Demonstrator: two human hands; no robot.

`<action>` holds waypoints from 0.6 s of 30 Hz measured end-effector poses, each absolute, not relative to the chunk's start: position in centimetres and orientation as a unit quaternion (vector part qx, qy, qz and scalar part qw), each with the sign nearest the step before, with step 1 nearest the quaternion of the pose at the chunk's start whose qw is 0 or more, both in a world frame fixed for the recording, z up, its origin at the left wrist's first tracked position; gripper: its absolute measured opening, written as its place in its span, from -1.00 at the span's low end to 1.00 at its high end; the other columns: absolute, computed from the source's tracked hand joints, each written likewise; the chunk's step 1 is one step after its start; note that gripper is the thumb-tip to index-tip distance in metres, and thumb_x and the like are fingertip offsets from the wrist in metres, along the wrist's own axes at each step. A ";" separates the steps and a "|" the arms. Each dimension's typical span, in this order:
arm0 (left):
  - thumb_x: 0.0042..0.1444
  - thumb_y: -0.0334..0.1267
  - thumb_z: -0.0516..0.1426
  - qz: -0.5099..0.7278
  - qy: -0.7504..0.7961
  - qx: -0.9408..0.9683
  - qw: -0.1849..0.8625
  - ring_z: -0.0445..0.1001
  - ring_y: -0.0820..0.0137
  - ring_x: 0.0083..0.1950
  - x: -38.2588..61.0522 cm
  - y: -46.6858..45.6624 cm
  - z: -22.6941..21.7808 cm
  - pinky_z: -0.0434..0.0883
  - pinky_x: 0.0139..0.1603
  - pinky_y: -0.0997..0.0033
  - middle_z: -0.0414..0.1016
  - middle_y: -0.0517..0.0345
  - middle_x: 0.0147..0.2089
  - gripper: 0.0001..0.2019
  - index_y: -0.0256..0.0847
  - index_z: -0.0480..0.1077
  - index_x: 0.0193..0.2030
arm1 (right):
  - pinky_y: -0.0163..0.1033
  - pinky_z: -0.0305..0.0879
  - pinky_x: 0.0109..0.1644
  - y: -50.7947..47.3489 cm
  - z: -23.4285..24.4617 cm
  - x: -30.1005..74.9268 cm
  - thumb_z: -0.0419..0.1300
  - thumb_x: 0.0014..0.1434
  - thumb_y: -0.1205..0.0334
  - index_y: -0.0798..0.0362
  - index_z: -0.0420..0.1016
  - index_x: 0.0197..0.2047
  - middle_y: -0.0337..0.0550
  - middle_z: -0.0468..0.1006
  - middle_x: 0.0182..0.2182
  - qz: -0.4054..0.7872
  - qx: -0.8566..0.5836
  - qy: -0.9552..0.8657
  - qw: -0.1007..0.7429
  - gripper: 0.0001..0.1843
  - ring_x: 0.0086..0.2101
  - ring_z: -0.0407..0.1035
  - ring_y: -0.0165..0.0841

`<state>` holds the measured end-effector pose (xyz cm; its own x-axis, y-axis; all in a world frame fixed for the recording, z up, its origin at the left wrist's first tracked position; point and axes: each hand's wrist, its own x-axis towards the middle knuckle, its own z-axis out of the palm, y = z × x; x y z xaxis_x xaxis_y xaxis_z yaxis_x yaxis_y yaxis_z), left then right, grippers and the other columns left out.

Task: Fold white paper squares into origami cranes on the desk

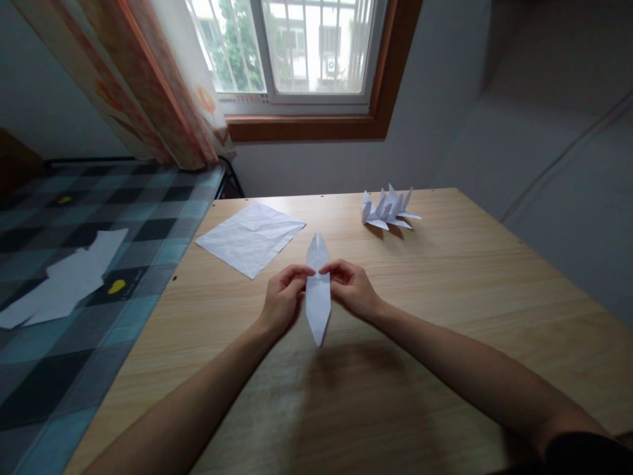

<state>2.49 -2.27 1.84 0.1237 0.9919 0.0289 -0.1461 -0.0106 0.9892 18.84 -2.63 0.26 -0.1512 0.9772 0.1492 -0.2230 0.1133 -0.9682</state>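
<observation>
A narrow folded piece of white paper [318, 307], pointed at its near end and split at its far tip, is held upright lengthwise above the table. My left hand [287, 293] pinches its left edge near the middle, thumb and forefinger closed on it. From the other side my right hand [353, 287] grips the right edge at the same height, both thumbs meeting near a crease. The undersides of the fingers are hidden behind the paper.
On the wooden table [469, 284] a creased square paper sheet [252, 237] lies at the back left. Several folded paper cranes [388, 210] stand clustered at the back right. Loose paper pieces [69, 280] rest on the checked bed cover [54, 376] at left. Behind is a window [316, 49].
</observation>
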 end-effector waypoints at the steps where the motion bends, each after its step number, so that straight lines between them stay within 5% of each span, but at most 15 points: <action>1: -0.09 -0.27 0.19 0.507 0.425 0.501 0.558 0.38 0.43 -0.46 2.4 -2.2 1.8 0.27 -0.48 0.48 0.47 0.19 -0.45 -0.87 -0.22 0.49 -0.36 | -0.24 0.40 -0.26 -2.6 0.2 18.9 0.36 -0.08 0.24 0.01 0.50 -0.28 -0.26 0.54 -0.40 0.559 -0.367 -0.510 0.542 -0.76 -0.38 0.43 -0.39; 6: -0.17 -0.37 0.23 0.492 0.416 0.535 0.546 0.41 0.42 -0.40 2.4 -2.5 2.2 0.30 -0.40 0.48 0.52 0.18 -0.41 -0.77 -0.23 0.52 -0.28 | -0.24 0.39 -0.25 -2.6 0.3 19.1 0.41 -0.07 0.17 0.04 0.53 -0.33 -0.23 0.57 -0.39 0.539 -0.368 -0.518 0.553 -0.77 -0.37 0.44 -0.38; 12: -0.09 -0.23 0.32 0.513 0.430 0.561 0.486 0.47 0.39 -0.29 2.6 -2.5 2.6 0.39 -0.19 0.40 0.54 0.12 -0.35 -0.84 -0.26 0.50 -0.40 | -0.24 0.31 -0.31 -2.8 0.7 19.1 0.39 -0.01 0.07 0.06 0.45 -0.49 -0.27 0.51 -0.53 0.481 -0.411 -0.532 0.563 -0.72 -0.47 0.36 -0.40; 18: -0.17 -0.29 0.35 0.543 0.423 0.533 0.492 0.42 0.50 -0.43 2.7 -2.2 2.1 0.36 -0.35 0.50 0.42 0.27 -0.46 -0.74 -0.23 0.33 -0.43 | -0.26 0.38 -0.34 -2.9 0.7 18.7 0.44 -0.12 0.13 -0.03 0.27 -0.07 -0.43 0.51 -0.56 0.539 -0.396 -0.470 0.576 -0.41 -0.52 0.43 -0.40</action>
<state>2.70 -2.19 2.07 0.0524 0.9853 0.1627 -0.0827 -0.1581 0.9840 18.71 -2.91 0.72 -0.0227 0.9933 0.1136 -0.2493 0.1044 -0.9628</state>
